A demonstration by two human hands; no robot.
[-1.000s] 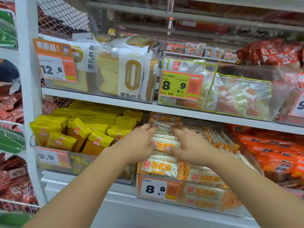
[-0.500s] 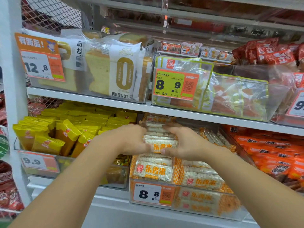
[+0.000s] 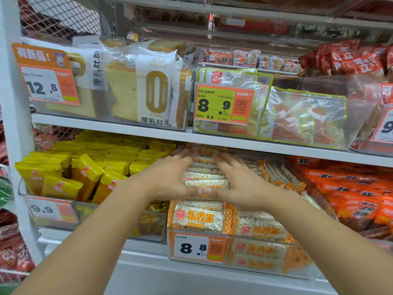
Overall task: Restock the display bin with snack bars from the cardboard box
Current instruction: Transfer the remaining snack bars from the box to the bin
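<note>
Squaring up the snack bars in the display bin

Left hand (image 3: pixel 168 179) and right hand (image 3: pixel 240 184), fingers straight, press either side of a snack bar stack (image 3: pixel 205 177) inside the display bin (image 3: pixel 265 271); even inward pressure should keep it aligned. No cardboard box visible.

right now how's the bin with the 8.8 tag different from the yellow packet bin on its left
The 8.8 bin holds long clear-windowed rice bars with orange checked ends, lying flat in rows; the 9.9 bin holds opaque yellow packets, mostly upright or leaning. Both hands are over the rice bars, left hand and right hand flanking a stack; nobody touches the yellow packets. Both are clear bins with orange price tags on the same shelf.
</note>
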